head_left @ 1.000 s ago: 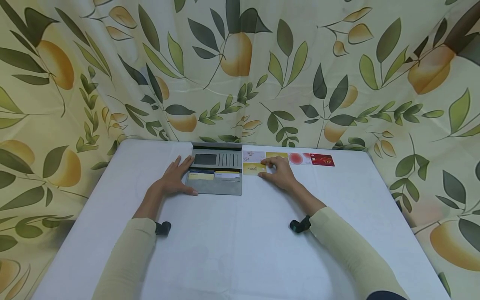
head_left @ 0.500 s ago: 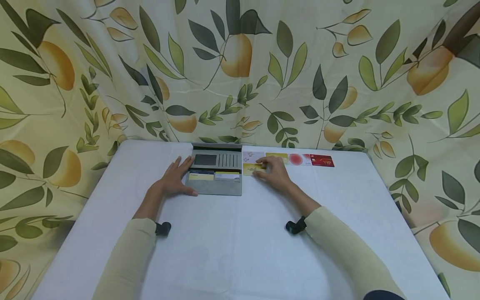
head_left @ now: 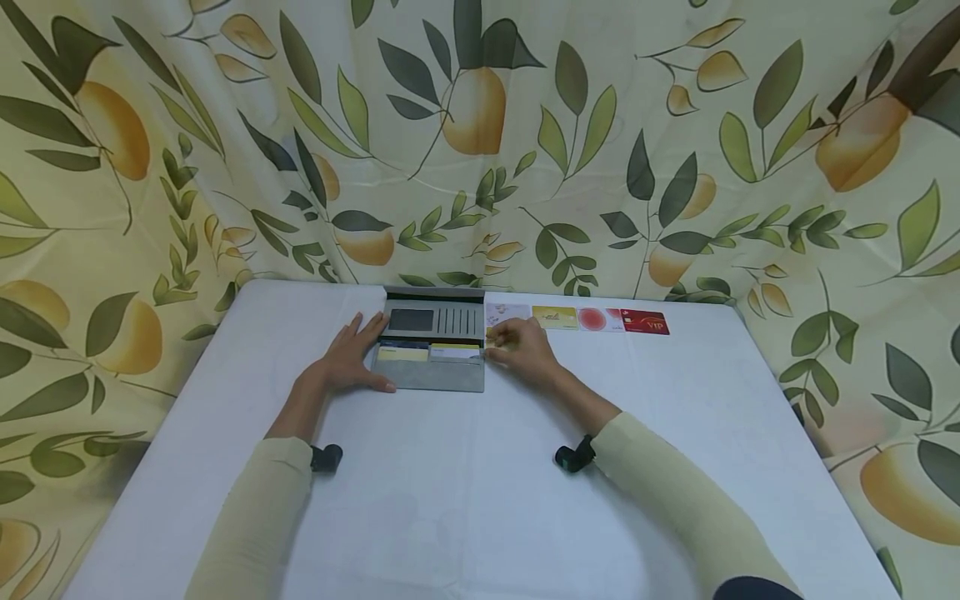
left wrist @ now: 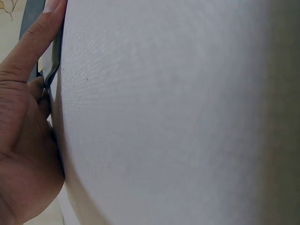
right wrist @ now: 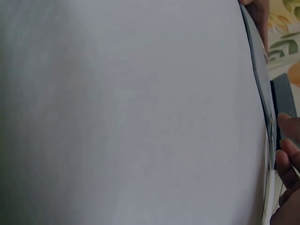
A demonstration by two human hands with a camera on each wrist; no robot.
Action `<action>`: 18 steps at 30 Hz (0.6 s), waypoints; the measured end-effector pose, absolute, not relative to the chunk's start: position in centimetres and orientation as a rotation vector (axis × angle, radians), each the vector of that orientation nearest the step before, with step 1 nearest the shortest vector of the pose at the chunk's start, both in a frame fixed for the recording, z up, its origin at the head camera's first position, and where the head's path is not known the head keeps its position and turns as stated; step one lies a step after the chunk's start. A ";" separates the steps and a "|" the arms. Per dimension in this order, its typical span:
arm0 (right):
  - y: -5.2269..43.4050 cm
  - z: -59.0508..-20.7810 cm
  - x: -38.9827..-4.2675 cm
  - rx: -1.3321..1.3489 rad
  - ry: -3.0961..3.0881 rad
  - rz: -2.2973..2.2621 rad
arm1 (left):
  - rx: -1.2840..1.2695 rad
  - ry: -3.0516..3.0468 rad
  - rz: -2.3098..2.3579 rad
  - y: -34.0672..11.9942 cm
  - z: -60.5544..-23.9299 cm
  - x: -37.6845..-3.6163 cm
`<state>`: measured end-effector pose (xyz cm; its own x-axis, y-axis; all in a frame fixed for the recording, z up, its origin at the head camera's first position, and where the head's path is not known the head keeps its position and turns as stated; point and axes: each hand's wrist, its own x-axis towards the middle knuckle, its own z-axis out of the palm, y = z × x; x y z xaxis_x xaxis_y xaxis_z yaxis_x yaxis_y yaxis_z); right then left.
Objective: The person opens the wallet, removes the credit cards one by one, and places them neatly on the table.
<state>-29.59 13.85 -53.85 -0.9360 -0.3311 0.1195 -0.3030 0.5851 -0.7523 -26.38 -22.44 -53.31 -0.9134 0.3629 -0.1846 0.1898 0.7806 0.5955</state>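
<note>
A grey wallet (head_left: 435, 377) lies open on the white table, with a yellow card (head_left: 402, 353) and a white card (head_left: 454, 352) in its slots. My left hand (head_left: 348, 358) rests flat on the wallet's left edge, and the left wrist view shows its thumb (left wrist: 33, 42) along that edge. My right hand (head_left: 501, 342) is at the wallet's right edge, where it pinches a yellow card (head_left: 491, 335) that is mostly hidden under the fingers. The curled fingers (right wrist: 286, 159) show at the right border of the right wrist view.
Behind the right hand a row of cards lies near the table's far edge: a pale patterned card (head_left: 506, 314), a gold one (head_left: 555, 317), a white one with a red circle (head_left: 596, 319) and a red VIP card (head_left: 645, 322). A leaf-print curtain surrounds the table (head_left: 480, 500).
My right hand has moved left with the yellow card, from beside the gold card to the wallet's right edge. The left hand and wallet have stayed still.
</note>
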 end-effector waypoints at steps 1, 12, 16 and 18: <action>13.6 -53.9 -29.6 -0.564 2.764 -1.293 | 0.434 2.687 0.854 -22.5 -53.4 -26.4; 11.7 -53.8 -28.6 -0.568 2.773 -1.174 | 0.408 2.691 0.798 -22.5 -53.7 -26.5; 11.7 -53.7 -28.6 -0.566 2.778 -1.179 | 0.430 2.696 0.819 -22.6 -54.1 -26.6; 11.7 -53.5 -28.7 -0.564 2.778 -1.183 | 0.433 2.699 0.820 -22.6 -54.3 -26.8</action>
<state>-28.70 11.65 -53.53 -0.9302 -0.3587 0.0782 -0.3050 0.6363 -0.7086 -26.75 -22.63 -54.28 -0.9139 0.3624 -0.1830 0.1993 0.7932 0.5755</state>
